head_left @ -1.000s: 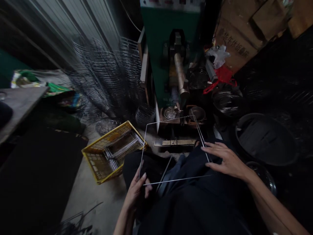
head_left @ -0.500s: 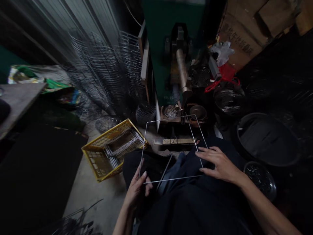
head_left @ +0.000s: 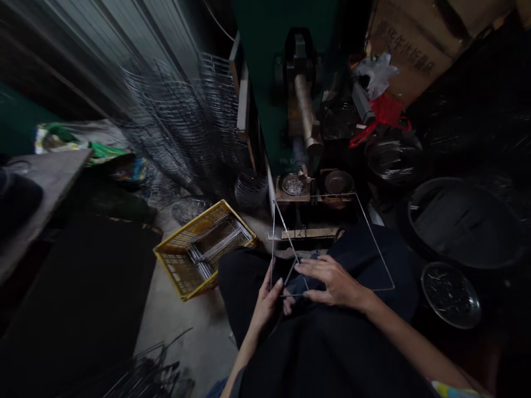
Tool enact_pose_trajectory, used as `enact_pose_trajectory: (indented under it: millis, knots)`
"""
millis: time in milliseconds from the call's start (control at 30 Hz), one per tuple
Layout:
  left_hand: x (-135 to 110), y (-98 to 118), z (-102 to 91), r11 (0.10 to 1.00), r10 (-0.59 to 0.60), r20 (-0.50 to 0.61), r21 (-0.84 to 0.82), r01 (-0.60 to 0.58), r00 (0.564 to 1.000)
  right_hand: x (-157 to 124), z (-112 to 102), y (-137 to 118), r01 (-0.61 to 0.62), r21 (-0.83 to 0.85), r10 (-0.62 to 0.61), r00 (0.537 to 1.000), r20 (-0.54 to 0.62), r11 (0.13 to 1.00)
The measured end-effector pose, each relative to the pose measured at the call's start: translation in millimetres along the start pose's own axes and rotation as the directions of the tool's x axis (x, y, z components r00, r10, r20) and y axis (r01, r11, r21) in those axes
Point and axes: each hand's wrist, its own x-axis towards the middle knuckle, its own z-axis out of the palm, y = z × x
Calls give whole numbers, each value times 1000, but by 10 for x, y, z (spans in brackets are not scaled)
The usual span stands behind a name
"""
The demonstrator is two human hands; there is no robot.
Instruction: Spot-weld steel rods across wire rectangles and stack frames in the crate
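Note:
A thin bent metal wire frame (head_left: 374, 237) spans the space above my lap, its far edge in front of the machine's base. My left hand (head_left: 269, 303) is closed round its left side, thumb on the wire. My right hand (head_left: 334, 281) pinches a slanting wire of the frame between thumb and fingers, close to the left hand. The frame's right part extends beyond the right hand, over my dark trousers. Ahead stands a green machine with a metal cylinder (head_left: 306, 110). At its base sit a dish of small metal pieces (head_left: 292, 186) and a round dark dish (head_left: 339, 182).
A yellow plastic crate (head_left: 169, 272) holding wire pieces stands on the floor at left. Stacked wire racks (head_left: 174, 121) lean behind it. On the right are a large black round tub (head_left: 464, 224), a metal bowl (head_left: 451, 296) and a red bag (head_left: 385, 113).
My right hand has moved left, bringing its wire closer to my left hand. The frame has turned, and its other part now sticks out to the right. The view has shifted slightly.

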Motion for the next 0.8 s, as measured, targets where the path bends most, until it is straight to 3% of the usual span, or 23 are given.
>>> enact_pose_trajectory:
  millis: [100,200,267,433,800]
  knots:
    - [-31,31,-22,1000,25,-11,11,-25,1000,-256,-114,146,-100,-89,92,991,-94,991]
    - [-91,110,-43,998,57,-45,28,-56,997,-533,-243,287,-282,-195,225,936,-270,939]
    - [-131,156,-39,998,56,-51,26,-55,997,-649,-265,290,-321,-216,245,917,-315,922]
    - [-219,193,23,998,55,-68,9,-55,996,-670,-116,69,-163,-75,149,976,-159,984]
    - [-404,253,163,994,82,-59,-72,-86,995,-621,-127,-92,-119,-64,113,989,-97,991]
